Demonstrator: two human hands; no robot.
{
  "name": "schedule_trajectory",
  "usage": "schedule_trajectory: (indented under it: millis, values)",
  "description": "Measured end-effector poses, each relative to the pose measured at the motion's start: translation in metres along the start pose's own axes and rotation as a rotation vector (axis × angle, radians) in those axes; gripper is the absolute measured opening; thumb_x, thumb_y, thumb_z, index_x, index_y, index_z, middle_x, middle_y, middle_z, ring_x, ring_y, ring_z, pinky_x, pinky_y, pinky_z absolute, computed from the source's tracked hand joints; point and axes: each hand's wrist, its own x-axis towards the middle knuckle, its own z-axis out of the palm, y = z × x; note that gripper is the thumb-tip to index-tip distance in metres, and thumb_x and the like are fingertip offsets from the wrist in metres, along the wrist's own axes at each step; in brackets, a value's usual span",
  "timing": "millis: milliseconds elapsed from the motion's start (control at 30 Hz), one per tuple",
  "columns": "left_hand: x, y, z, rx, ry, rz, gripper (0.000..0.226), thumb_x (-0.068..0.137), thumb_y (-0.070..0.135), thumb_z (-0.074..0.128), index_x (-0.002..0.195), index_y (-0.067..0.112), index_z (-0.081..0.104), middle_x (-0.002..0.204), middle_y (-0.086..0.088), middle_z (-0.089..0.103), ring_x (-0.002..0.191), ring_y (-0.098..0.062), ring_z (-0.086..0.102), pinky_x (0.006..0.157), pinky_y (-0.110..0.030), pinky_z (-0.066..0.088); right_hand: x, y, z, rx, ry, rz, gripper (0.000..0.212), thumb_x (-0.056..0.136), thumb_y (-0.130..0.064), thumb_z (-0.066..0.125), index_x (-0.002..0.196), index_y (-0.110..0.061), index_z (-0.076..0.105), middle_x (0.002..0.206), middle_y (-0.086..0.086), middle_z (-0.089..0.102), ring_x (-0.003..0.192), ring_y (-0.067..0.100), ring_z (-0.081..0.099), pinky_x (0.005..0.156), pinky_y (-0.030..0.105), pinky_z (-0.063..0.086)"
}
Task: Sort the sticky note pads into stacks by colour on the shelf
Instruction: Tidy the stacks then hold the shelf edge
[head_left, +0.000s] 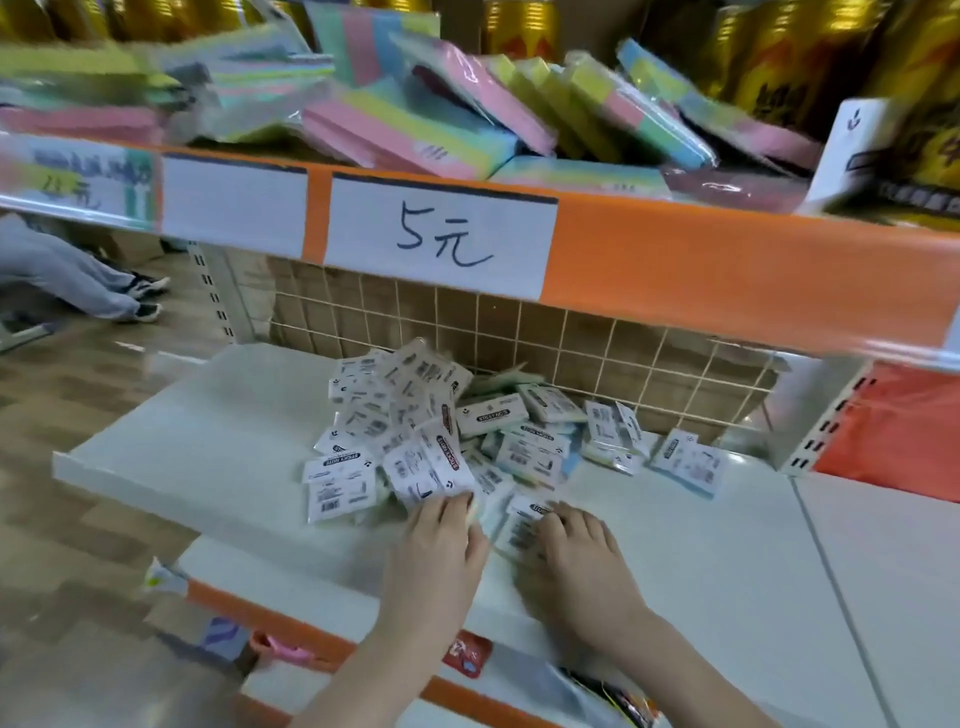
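Both hands reach the near edge of the sticky note pile (441, 436) on the white shelf (208, 415): left hand (441, 540) with fingers spread flat, right hand (576, 551) curling onto one pad (524, 525). Turning pads label-down should reveal colour before stacking.

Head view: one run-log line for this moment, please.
stage: sorting not begun | pads: one loose heap on shelf | left hand: on heap edge | right hand: on a pad | stacks: none
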Motion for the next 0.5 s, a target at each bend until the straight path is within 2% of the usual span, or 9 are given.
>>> schedule_trajectory:
  millis: [33, 100, 133, 200, 267, 333, 400, 433, 500]
  values:
    - [0.001, 0.002, 0.002, -0.022, 0.025, 0.020, 0.030, 0.066, 0.011, 0.077, 0.095, 0.009, 0.069, 0.085, -0.003, 0.067, 0.070, -0.020, 0.067, 0.052, -0.026, 0.051, -0.004, 0.008, 0.000, 0.001, -0.008, -0.008, 0.042, 0.063, -0.032, 0.064, 0.101, -0.013, 0.061, 0.115, 0.011, 0.061, 0.101, 0.031, 0.063, 0.084, 0.039, 0.053]
    - [0.005, 0.013, -0.003, -0.114, -0.065, 0.010, 0.027, 0.079, 0.011, 0.067, 0.106, 0.008, 0.065, 0.091, -0.006, 0.065, 0.077, -0.023, 0.065, 0.059, -0.029, 0.050, -0.014, 0.021, -0.009, 0.000, -0.108, 0.001, 0.056, 0.073, -0.019, 0.064, 0.126, -0.012, 0.048, 0.142, 0.008, 0.041, 0.129, 0.029, 0.043, 0.106, 0.034, 0.035]
    - [0.008, 0.021, -0.005, -0.175, -0.094, -0.012, 0.032, 0.089, 0.014, 0.057, 0.120, 0.011, 0.058, 0.103, -0.007, 0.063, 0.089, -0.024, 0.062, 0.068, -0.029, 0.049, -0.019, 0.027, -0.014, 0.007, -0.120, 0.012, 0.058, 0.079, -0.017, 0.058, 0.134, -0.013, 0.040, 0.150, 0.005, 0.029, 0.136, 0.024, 0.032, 0.110, 0.028, 0.027]
    - [0.012, 0.029, 0.001, -0.274, -0.129, -0.047, 0.040, 0.099, 0.020, 0.042, 0.139, 0.017, 0.040, 0.121, -0.005, 0.057, 0.107, -0.019, 0.055, 0.079, -0.023, 0.044, -0.029, 0.037, -0.024, 0.048, -0.144, 0.056, 0.057, 0.084, -0.008, 0.044, 0.140, -0.014, 0.033, 0.156, -0.001, 0.019, 0.142, 0.016, 0.020, 0.110, 0.021, 0.022]
    - [0.018, 0.034, 0.012, -0.400, -0.231, -0.100, 0.042, 0.100, 0.020, 0.040, 0.141, 0.021, 0.033, 0.119, -0.004, 0.057, 0.097, -0.014, 0.057, 0.069, -0.017, 0.043, -0.040, 0.050, -0.029, 0.065, -0.145, 0.091, 0.059, 0.085, -0.001, 0.036, 0.142, -0.013, 0.030, 0.157, -0.002, 0.017, 0.142, 0.013, 0.017, 0.110, 0.020, 0.021]
    - [0.023, 0.038, 0.026, -0.499, -0.331, -0.142, 0.043, 0.099, 0.018, 0.043, 0.140, 0.022, 0.032, 0.105, -0.002, 0.057, 0.074, -0.007, 0.057, 0.051, -0.014, 0.042, -0.052, 0.062, -0.033, 0.094, -0.160, 0.129, 0.057, 0.087, -0.003, 0.035, 0.142, -0.014, 0.031, 0.157, -0.004, 0.017, 0.143, 0.012, 0.017, 0.111, 0.020, 0.021]
    - [0.025, 0.044, 0.037, -0.500, -0.408, -0.143, 0.045, 0.098, 0.016, 0.044, 0.141, 0.021, 0.029, 0.096, 0.002, 0.055, 0.066, -0.002, 0.054, 0.045, -0.014, 0.040, -0.064, 0.072, -0.034, 0.116, -0.167, 0.153, 0.051, 0.090, -0.011, 0.039, 0.141, -0.017, 0.033, 0.158, -0.005, 0.015, 0.143, 0.011, 0.016, 0.110, 0.020, 0.021]
    - [0.026, 0.047, 0.039, -0.478, -0.431, -0.128, 0.046, 0.098, 0.016, 0.044, 0.142, 0.020, 0.029, 0.099, 0.003, 0.054, 0.069, -0.002, 0.053, 0.047, -0.014, 0.041, -0.070, 0.076, -0.034, 0.109, -0.166, 0.160, 0.049, 0.092, -0.019, 0.042, 0.140, -0.018, 0.033, 0.158, -0.005, 0.015, 0.142, 0.010, 0.017, 0.110, 0.020, 0.022]
    - [0.026, 0.053, 0.041, -0.378, -0.457, -0.070, 0.048, 0.099, 0.019, 0.043, 0.144, 0.018, 0.026, 0.121, -0.001, 0.051, 0.088, -0.007, 0.054, 0.063, -0.015, 0.043, -0.078, 0.082, -0.034, 0.060, -0.159, 0.174, 0.054, 0.090, -0.037, 0.049, 0.139, -0.021, 0.035, 0.158, -0.004, 0.016, 0.142, 0.012, 0.019, 0.110, 0.023, 0.025]
